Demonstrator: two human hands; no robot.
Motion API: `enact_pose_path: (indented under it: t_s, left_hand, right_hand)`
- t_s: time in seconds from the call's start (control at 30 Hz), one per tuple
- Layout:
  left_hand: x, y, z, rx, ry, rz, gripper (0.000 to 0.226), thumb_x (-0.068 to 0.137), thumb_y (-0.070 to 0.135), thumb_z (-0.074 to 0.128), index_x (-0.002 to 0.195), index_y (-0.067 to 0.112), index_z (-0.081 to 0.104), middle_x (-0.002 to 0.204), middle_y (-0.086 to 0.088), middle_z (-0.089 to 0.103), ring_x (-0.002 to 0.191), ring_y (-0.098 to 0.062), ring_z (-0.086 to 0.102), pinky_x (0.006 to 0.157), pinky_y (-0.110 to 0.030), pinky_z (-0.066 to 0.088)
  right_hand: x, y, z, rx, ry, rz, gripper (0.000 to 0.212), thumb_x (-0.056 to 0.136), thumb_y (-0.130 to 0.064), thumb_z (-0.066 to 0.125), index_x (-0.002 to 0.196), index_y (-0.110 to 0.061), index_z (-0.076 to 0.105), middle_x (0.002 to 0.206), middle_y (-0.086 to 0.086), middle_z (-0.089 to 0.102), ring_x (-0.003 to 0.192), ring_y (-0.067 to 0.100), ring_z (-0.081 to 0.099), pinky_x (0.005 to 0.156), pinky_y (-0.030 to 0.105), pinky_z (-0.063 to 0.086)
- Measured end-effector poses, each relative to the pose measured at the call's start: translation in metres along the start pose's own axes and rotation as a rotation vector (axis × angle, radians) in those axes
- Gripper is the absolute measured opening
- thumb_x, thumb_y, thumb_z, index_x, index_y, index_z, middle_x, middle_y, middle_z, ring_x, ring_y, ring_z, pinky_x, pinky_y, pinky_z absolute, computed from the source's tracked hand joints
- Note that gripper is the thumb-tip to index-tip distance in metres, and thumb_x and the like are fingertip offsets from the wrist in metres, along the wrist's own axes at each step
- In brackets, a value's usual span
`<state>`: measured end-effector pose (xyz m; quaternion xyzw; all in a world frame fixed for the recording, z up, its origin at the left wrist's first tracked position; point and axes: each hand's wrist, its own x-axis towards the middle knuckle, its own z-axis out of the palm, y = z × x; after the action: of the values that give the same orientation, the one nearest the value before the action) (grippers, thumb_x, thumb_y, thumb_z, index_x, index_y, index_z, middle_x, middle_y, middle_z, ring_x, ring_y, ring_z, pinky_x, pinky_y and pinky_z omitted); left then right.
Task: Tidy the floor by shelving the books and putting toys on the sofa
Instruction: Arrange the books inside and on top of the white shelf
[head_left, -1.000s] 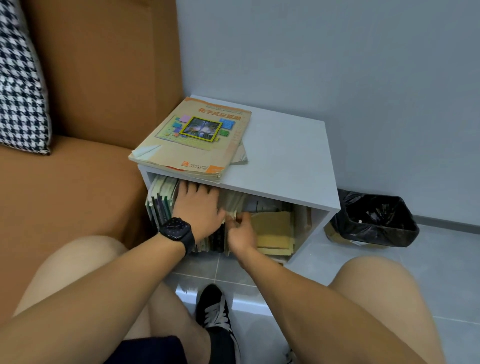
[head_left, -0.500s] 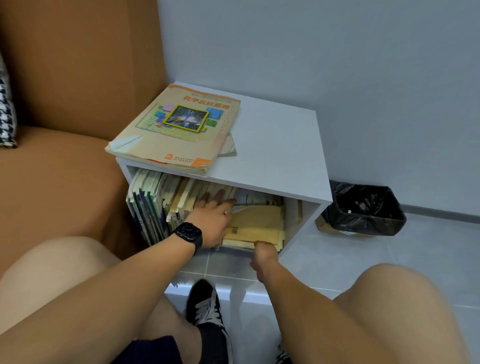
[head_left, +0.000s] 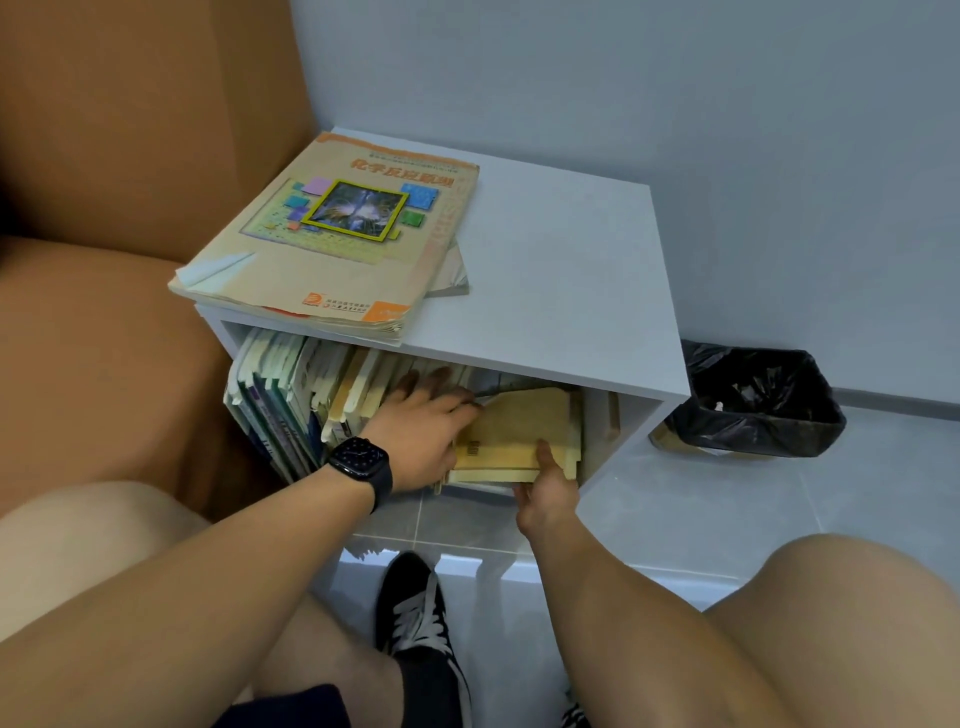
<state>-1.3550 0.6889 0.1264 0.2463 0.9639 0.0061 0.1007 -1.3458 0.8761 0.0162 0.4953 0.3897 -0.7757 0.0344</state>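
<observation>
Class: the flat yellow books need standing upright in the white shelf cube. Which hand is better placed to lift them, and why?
Right hand: it already grips the flat yellow books at their front edge. Left hand presses back the upright books.

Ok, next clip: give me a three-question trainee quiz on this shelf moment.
1. True or false: the big textbook lies flat on top of the white cabinet.
2. Which wrist wears the black watch?
3. The yellow books that the right hand grips lie: A) upright, B) flat, C) on the sofa.

Key: 1 true; 2 left; 3 B.
</observation>
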Motion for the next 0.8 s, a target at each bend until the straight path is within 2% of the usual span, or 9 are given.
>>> enact_pose_path:
  t_s: [0.1, 0.2, 0.27, 0.33, 0.4, 0.5, 0.63, 0.73, 0.8]
  left_hand:
    - [0.003, 0.005, 0.001, 0.054, 0.059, 0.004, 0.054, 0.093, 0.037, 0.048, 0.146, 0.031, 0.044, 0.151, 0.007, 0.044, 0.144, -0.028, 0.029, 0.116, -0.048, 0.032]
    - [0.015, 0.010, 0.000, 0.033, 0.167, 0.065, 0.049, 0.095, 0.041, 0.042, 0.142, 0.032, 0.049, 0.149, 0.008, 0.049, 0.138, -0.022, 0.040, 0.107, -0.044, 0.042]
    - [0.025, 0.015, 0.004, 0.038, 0.172, 0.166, 0.049, 0.097, 0.042, 0.038, 0.144, 0.035, 0.048, 0.152, 0.008, 0.047, 0.143, -0.022, 0.036, 0.116, -0.045, 0.033]
    - [0.028, 0.017, 0.009, 0.115, 0.112, 0.228, 0.047, 0.099, 0.043, 0.036, 0.143, 0.036, 0.050, 0.154, 0.007, 0.046, 0.150, -0.026, 0.026, 0.124, -0.048, 0.016]
    - [0.026, 0.017, 0.012, 0.203, 0.051, 0.215, 0.043, 0.098, 0.040, 0.042, 0.139, 0.033, 0.055, 0.150, 0.007, 0.050, 0.152, -0.029, 0.020, 0.124, -0.051, 0.004]
    - [0.026, 0.015, 0.012, 0.265, -0.011, 0.169, 0.038, 0.094, 0.034, 0.048, 0.128, 0.028, 0.064, 0.145, 0.009, 0.052, 0.153, -0.027, 0.017, 0.124, -0.054, 0.002]
    - [0.025, 0.010, 0.021, 0.290, 0.037, 0.201, 0.033, 0.090, 0.032, 0.052, 0.115, 0.023, 0.072, 0.133, 0.006, 0.061, 0.147, -0.032, 0.028, 0.120, -0.059, 0.015]
    - [0.026, 0.009, 0.024, 0.274, 0.071, 0.210, 0.033, 0.087, 0.031, 0.055, 0.114, 0.020, 0.071, 0.127, 0.003, 0.064, 0.142, -0.033, 0.036, 0.118, -0.059, 0.021]
    - [0.027, 0.011, 0.025, 0.264, 0.088, 0.196, 0.032, 0.087, 0.031, 0.056, 0.113, 0.020, 0.071, 0.126, 0.002, 0.064, 0.141, -0.033, 0.036, 0.117, -0.059, 0.020]
  right_hand:
    - [-0.015, 0.003, 0.012, -0.412, 0.065, -0.370, 0.054, 0.092, -0.036, 0.072, 0.138, -0.018, 0.051, 0.125, 0.003, 0.064, 0.110, 0.027, 0.062, 0.099, 0.041, 0.052]
    - [-0.041, 0.019, 0.027, -0.851, -0.206, -0.717, 0.035, 0.099, -0.020, 0.056, 0.133, -0.019, 0.049, 0.110, -0.002, 0.062, 0.098, 0.019, 0.061, 0.080, 0.031, 0.049]
    - [-0.046, 0.029, 0.029, -1.051, -0.335, -0.828, 0.025, 0.097, -0.019, 0.052, 0.122, -0.015, 0.052, 0.109, 0.004, 0.062, 0.093, 0.017, 0.060, 0.073, 0.027, 0.045]
    - [-0.041, 0.033, 0.026, -1.123, -0.363, -0.814, 0.030, 0.094, -0.017, 0.052, 0.124, -0.013, 0.053, 0.114, 0.005, 0.062, 0.094, 0.014, 0.058, 0.075, 0.025, 0.043]
    - [-0.033, 0.029, 0.015, -1.027, -0.403, -0.652, 0.036, 0.089, -0.006, 0.051, 0.120, -0.021, 0.059, 0.112, -0.001, 0.066, 0.098, 0.014, 0.061, 0.082, 0.027, 0.047]
    - [-0.013, 0.023, -0.001, -1.087, -0.305, -0.573, 0.043, 0.086, 0.004, 0.046, 0.116, -0.020, 0.067, 0.120, 0.000, 0.068, 0.113, 0.022, 0.062, 0.098, 0.030, 0.048]
    - [0.022, 0.016, -0.010, -1.601, -0.167, -0.727, 0.052, 0.096, -0.016, 0.051, 0.147, -0.019, 0.044, 0.154, 0.007, 0.040, 0.138, 0.028, 0.040, 0.110, 0.037, 0.040]
    - [0.035, 0.014, 0.000, -1.961, -0.155, -0.788, 0.065, 0.098, -0.034, 0.052, 0.157, -0.023, 0.025, 0.159, 0.008, 0.032, 0.145, 0.030, 0.028, 0.116, 0.043, 0.030]
    - [0.042, 0.014, 0.010, -2.161, -0.073, -0.899, 0.064, 0.100, -0.042, 0.047, 0.156, -0.019, 0.026, 0.154, 0.013, 0.038, 0.143, 0.034, 0.029, 0.117, 0.046, 0.024]
